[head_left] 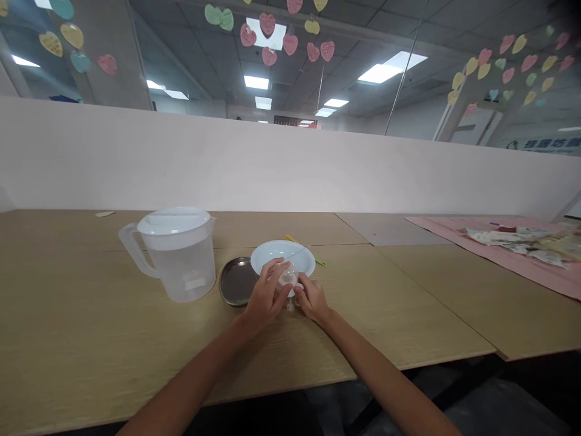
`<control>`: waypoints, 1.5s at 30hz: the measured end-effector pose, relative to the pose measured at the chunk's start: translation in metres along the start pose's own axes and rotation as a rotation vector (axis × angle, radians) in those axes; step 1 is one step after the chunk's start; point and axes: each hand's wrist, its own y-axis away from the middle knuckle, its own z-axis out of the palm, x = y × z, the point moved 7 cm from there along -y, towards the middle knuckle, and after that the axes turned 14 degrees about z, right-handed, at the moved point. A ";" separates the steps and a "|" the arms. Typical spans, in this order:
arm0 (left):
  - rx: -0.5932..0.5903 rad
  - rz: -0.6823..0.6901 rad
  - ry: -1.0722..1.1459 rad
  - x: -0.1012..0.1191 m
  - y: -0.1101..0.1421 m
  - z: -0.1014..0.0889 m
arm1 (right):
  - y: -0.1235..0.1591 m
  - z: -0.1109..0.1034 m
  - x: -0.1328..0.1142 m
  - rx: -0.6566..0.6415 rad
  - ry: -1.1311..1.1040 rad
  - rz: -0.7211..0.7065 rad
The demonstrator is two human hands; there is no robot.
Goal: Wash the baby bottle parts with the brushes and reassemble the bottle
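Note:
In front of the white bowl (263, 251), both hands are closed around a small clear container with a rounded, see-through top (287, 276). My left hand (269, 292) wraps its left side, fingers over the top and thumb in front. My right hand (313, 298) pinches it from the right at a pale rim below the top. Its exact kind is hard to make out, and the fingers hide much of its body. A thin rod (297, 251) slants across the bowl. Left of my left hand, a shallow metal tray (236, 282) lies on the table.
A lidded translucent pitcher (184, 260) stands on the left of the wooden table (136, 351). Yellow (290, 238) and green (321, 263) handle-like pieces show beside the bowl. A pink cloth (454, 233) with assorted items lies far right. A low white wall (272, 166) runs behind.

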 end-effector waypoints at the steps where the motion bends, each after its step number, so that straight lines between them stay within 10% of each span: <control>1: -0.002 -0.005 0.013 0.000 0.001 0.002 | 0.000 -0.001 0.000 0.010 0.002 -0.005; 45: 0.065 0.084 0.107 -0.017 0.017 0.010 | 0.000 -0.019 -0.006 0.145 0.044 -0.084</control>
